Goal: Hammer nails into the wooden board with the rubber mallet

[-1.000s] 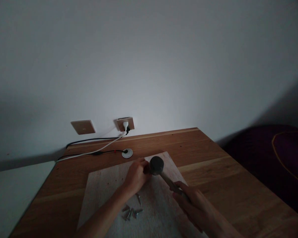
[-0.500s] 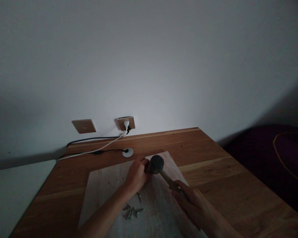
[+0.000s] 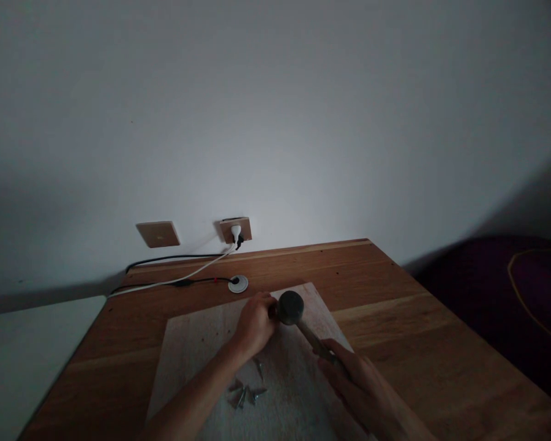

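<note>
My right hand point(image 3: 356, 373) is wrapped round the wooden handle of a mallet point(image 3: 291, 307) with a dark, round head. The mallet's head hangs over the far part of a pale wooden board point(image 3: 298, 392), right beside my left hand's fingertips. My left hand point(image 3: 256, 323) is closed, its fingers curled in a pinch over the board; what they hold is hidden behind the mallet's head and the fingers. Several metal screws point(image 3: 242, 395) lie in a small heap on the board below my left wrist, with one more screw point(image 3: 258, 365) close to the wrist.
The board lies on a brown wooden table point(image 3: 395, 343) against a white wall. A white cable point(image 3: 183, 278) and black cables run along the back left to a wall socket point(image 3: 236, 230) and a round cable grommet point(image 3: 238, 283). A white surface point(image 3: 37, 361) adjoins at left.
The view has shifted very slightly. Both hands and the mallet keep nearly the same place over the board; the screws have not moved on it.
</note>
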Tool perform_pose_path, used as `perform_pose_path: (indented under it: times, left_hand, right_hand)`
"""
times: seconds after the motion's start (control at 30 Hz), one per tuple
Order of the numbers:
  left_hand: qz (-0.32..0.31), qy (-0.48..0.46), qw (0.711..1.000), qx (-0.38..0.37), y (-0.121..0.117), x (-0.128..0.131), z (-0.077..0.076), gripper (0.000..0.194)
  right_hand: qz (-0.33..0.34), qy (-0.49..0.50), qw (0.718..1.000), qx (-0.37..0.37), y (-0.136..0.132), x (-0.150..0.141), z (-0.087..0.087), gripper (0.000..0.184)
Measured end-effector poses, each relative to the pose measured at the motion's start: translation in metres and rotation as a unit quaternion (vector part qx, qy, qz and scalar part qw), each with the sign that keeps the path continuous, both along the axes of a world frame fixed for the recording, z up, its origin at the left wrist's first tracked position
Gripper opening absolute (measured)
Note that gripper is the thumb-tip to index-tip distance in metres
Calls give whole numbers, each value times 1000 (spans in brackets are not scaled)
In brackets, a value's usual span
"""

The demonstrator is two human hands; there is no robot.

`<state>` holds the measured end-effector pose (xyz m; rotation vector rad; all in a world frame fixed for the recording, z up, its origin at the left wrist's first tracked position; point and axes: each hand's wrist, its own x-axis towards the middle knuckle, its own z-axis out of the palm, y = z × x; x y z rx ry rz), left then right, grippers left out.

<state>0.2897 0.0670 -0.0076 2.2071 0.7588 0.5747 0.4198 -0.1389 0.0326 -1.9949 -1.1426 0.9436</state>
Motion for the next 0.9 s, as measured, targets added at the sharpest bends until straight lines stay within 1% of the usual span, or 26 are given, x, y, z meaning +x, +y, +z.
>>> perform_pose_path:
  times: [0.2,0.4,0.63,0.8,0.9]
  left_hand:
    - [-2,-5,1000,-1,2,1,-3,29]
    - [-5,-3,1000,-4,2,1,-4,28]
    - [16,-4,1000,-1,1,0,-5,26]
    - [20,-3,1000,-7,0,1,-3,26]
    - [23,1,1000,-11,0,2,-1,26]
  right_hand:
    - [-18,36,999,-28,0,-3,3,54]
    - [-21,12,999,-24,-2,0,-1,61]
    - [-64,-7,998,-2,-5,-4,6,57]
    - [-55,14,998,-19,-5,-4,8,63]
    - [-32,10,999,0,-5,0,9,56]
